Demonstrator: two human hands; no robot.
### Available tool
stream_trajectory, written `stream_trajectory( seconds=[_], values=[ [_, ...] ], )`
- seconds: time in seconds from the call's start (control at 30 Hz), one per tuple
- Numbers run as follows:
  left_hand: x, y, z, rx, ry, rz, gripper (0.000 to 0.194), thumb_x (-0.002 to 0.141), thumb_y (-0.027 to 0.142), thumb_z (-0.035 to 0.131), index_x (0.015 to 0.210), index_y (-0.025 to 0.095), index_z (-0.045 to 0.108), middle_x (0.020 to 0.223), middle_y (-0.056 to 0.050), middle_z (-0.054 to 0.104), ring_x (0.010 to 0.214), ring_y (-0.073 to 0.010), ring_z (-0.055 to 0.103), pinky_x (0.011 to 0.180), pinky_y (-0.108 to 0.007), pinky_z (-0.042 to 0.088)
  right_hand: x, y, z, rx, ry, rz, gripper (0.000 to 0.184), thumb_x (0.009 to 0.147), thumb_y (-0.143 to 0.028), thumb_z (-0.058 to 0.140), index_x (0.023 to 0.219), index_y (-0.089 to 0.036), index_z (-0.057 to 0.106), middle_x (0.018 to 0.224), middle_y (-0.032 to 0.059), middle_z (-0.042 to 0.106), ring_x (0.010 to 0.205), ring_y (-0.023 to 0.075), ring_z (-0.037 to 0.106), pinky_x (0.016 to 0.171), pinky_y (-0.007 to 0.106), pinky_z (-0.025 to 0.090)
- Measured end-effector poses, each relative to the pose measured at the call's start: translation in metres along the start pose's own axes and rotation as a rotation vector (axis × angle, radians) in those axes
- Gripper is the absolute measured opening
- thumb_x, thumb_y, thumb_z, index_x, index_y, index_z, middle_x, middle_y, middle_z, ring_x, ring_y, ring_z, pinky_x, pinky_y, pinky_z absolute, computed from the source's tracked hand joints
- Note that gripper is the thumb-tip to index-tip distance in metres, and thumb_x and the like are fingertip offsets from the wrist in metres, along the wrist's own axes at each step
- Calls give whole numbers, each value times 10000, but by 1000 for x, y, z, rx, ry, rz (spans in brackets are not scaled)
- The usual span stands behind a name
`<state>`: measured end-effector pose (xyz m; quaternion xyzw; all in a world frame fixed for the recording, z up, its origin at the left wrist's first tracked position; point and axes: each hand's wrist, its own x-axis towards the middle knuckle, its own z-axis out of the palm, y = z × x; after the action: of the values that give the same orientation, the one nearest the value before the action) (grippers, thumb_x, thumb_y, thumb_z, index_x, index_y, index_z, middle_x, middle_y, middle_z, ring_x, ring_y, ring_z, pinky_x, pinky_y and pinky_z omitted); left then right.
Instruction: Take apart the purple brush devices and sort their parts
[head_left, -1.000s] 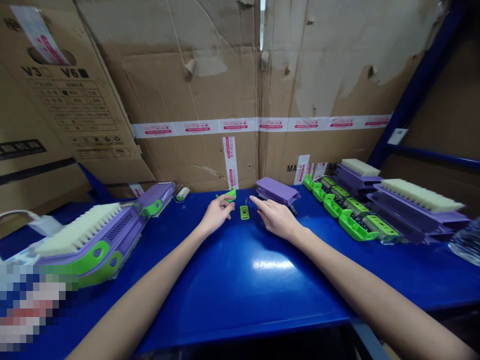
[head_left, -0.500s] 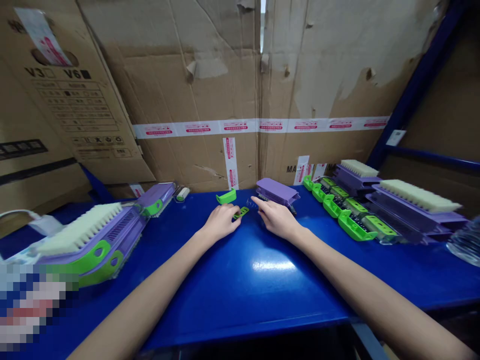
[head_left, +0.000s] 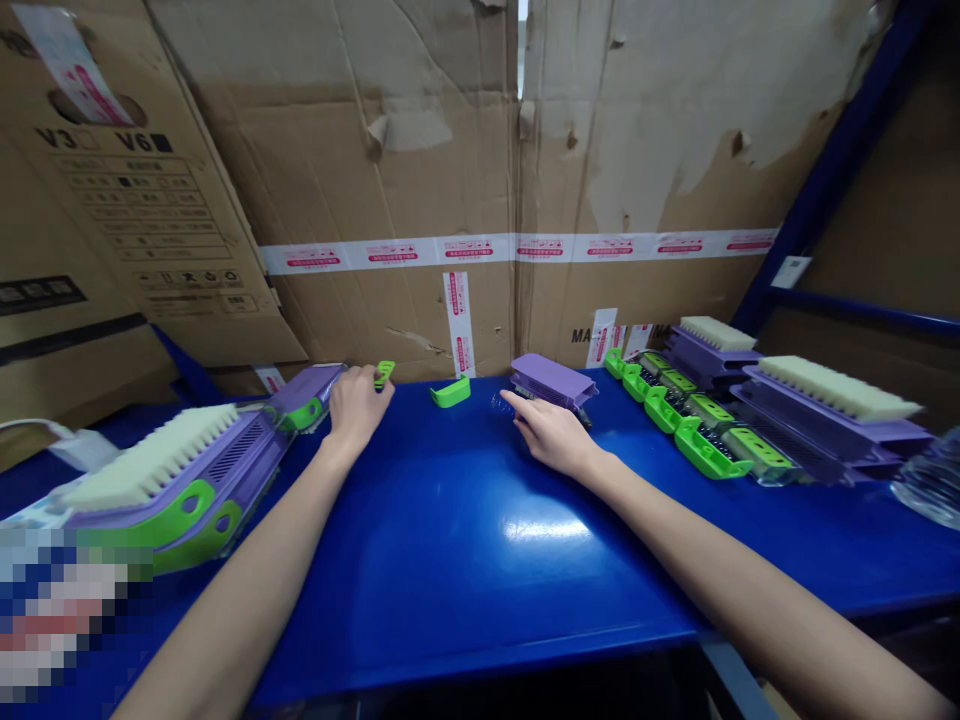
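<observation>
At the left of the frame, purple units [head_left: 247, 458] have green end pieces [head_left: 184, 510] fitted, so that much looks done. Our left hand [head_left: 360, 405], left of centre, pinches a green slotted plate [head_left: 385, 374]. Mid-frame, a green handle piece [head_left: 451, 393] lies loose. Just right, fine springs [head_left: 496, 402] sit by our right hand [head_left: 556, 435], index extended; we cannot tell whether its grip holds any. At right, a row of green parts [head_left: 664, 412] looks not yet joined. The glossy blue counter [head_left: 450, 560] backs onto taped cardboard [head_left: 397, 180].
</observation>
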<state>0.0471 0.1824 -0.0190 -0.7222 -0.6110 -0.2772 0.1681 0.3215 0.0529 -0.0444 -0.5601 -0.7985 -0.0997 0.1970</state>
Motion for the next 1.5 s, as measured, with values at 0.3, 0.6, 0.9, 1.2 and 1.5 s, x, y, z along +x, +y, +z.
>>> stream_trajectory(
  seconds=[0.3, 0.6, 0.9, 1.2, 1.5],
  values=[
    [19, -14, 6, 296, -145, -80, 361, 874, 242, 388, 1011, 47, 659, 1047, -230, 638, 1005, -346, 582, 758, -388, 468, 0, 1, 0, -2, -9, 4, 494, 929, -176, 379, 1420, -121, 365, 1106, 140, 649, 994, 224, 607, 825, 345, 498],
    [31, -23, 15, 274, -288, -72, 339, 868, 224, 399, 1002, 101, 685, 997, -208, 670, 972, -328, 621, 729, -364, 482, 0, 1, 0, -6, -31, 8, 495, 936, -189, 374, 1427, -129, 358, 1100, 136, 653, 977, 216, 614, 805, 331, 490],
    [27, -20, 22, 315, -271, -48, 395, 857, 208, 354, 1015, 39, 674, 1093, -252, 602, 1045, -356, 541, 771, -409, 467, 0, 0, 0, 9, -41, 11, 498, 936, -189, 379, 1430, -130, 354, 1132, 140, 645, 1006, 212, 608, 828, 325, 485],
    [21, -25, 24, 288, -209, -23, 368, 837, 193, 351, 962, 74, 676, 1062, -255, 591, 1001, -358, 531, 733, -425, 466, -1, 4, 5, 79, -7, -23, 514, 917, -177, 393, 1426, -143, 340, 1125, 139, 630, 1010, 213, 606, 853, 357, 498],
    [7, 21, -2, 23, -72, 232, 345, 918, 305, 366, 1059, 130, 627, 1026, -146, 624, 996, -272, 590, 774, -343, 482, -1, 7, 8, 136, -15, -39, 583, 882, -137, 439, 1446, -132, 293, 1142, 151, 596, 1024, 223, 598, 885, 378, 494]
  ],
)
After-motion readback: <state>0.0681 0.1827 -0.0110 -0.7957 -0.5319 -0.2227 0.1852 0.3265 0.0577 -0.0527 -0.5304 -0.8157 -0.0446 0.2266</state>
